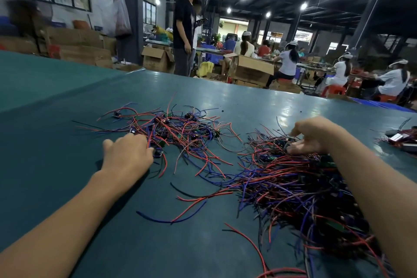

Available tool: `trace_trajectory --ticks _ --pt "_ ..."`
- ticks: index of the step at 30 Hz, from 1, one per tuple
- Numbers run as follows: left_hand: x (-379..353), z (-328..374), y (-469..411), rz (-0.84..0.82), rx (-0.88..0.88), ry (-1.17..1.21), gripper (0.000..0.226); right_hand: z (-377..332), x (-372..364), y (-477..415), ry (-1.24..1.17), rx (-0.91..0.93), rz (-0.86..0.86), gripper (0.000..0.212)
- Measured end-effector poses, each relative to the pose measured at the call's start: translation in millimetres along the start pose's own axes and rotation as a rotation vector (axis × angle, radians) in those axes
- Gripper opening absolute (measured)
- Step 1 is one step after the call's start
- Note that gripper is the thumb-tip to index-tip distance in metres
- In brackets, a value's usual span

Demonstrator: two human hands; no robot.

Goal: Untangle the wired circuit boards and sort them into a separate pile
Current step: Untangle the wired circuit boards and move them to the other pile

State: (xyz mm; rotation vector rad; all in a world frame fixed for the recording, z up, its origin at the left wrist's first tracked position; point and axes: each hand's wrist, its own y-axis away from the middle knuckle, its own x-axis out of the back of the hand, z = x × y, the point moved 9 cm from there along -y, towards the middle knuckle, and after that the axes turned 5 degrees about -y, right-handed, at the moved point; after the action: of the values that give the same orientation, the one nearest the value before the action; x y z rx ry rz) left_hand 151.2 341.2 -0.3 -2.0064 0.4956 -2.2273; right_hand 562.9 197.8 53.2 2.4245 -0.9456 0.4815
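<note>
A dark green tabletop (56, 119) fills the lower two thirds of the frame. On it lie two heaps of wired circuit boards with red, blue and black leads.

The looser heap (180, 131) sits at the centre, its wires fanned out flat and small dark boards showing among them. The dense tangle (293, 192) spreads from right of centre down to the lower right corner, thick enough that few boards show. Stray strands join the two heaps along their near edges. A loose red wire (203, 197) and a blue wire (158, 219) lie in front, between the forearms.

The left hand (128, 153), left of centre, lies palm down at the near left edge of the looser heap. Its fingers (142, 140) bend down into the wires with the tips hidden. A small board (158, 152) lies just beside them, and whether they hold it cannot be told.

The right hand (316, 135), at the right, reaches into the far top of the dense tangle. Its thumb (295, 131) is raised above its fingers, with wires and a dark part in the gap. Whether they grip anything cannot be told.

At the right edge lies a small cluster of wired parts (401, 140). Beyond the tabletop a person in a dark shirt (185, 29) stands by open cardboard boxes (250, 70). Seated workers in white (288, 61) line benches at the upper right.
</note>
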Motion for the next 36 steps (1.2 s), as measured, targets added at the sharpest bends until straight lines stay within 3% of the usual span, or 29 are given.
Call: trace_trajectory --ticks 2,5,8,13,17,22,27,31,36 --pt "7.1 5.4 2.6 0.055 -0.02 0.009 0.026 -16.6 4.6 10.2 -0.02 0.145 0.146 0.031" --pt "16.4 9.9 6.7 0.107 -0.026 0.077 0.028 -54.5 -17.5 61.9 0.226 0.559 0.377 0.029" --pt "22.8 19.6 10.9 0.123 -0.082 0.093 0.045 -54.7 -69.6 115.6 0.164 0.893 0.322 0.052" --pt "-9.8 33.6 14.7 -0.169 -0.19 0.142 0.032 -19.1 -136.3 167.5 0.302 1.242 0.236 0.031" --pt "-10.6 33.9 16.8 -0.079 -0.171 0.076 0.026 -8.3 -157.0 183.5 0.426 1.421 0.201 0.01" --pt "11.2 27.9 20.4 0.057 -0.101 0.164 0.02 -12.1 -154.4 190.8 0.38 1.468 0.175 0.009" --pt "50.8 28.1 34.8 0.302 -0.097 0.596 0.034 -12.4 -137.5 190.0 0.305 1.485 0.248 0.011" --pt "79.1 37.4 52.8 0.499 -0.174 0.732 0.042 -5.5 -127.0 177.3 0.092 1.342 0.21 0.018" --pt "87.3 50.5 61.4 0.514 -0.353 0.9 0.047 1.5 -125.1 153.0 -0.148 1.073 0.094 0.013"
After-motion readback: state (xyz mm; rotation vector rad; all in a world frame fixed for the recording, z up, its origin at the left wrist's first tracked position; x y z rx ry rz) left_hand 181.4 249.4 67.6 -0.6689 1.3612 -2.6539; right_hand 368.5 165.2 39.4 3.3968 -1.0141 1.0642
